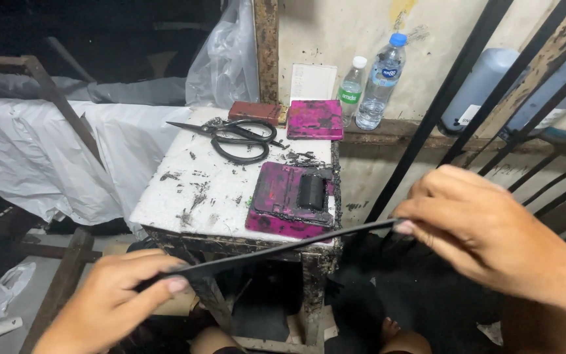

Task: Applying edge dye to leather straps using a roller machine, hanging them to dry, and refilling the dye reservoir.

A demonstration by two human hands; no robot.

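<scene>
- White-topped small table [204,190], one, stands at twelve o'clock from the hands, dirty with black scraps.
- Black thin sheet [289,248], one, spans edge-on between both hands, crossing in front of the table's near edge.
- Two hands: left hand [116,301] at seven o'clock and right hand [486,236] at three o'clock each pinch one end.
- Two plastic bottles [380,82], two magenta-stained blocks [289,200], one pair of scissors [240,136].

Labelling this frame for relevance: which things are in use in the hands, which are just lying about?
In hand:
- thin black sheet, seen edge-on, gripped at both ends
- left hand
- right hand

Lying about:
- black scissors on the small white table
- magenta-stained tray with black roller
- magenta-stained block
- reddish block
- two plastic water bottles
</scene>
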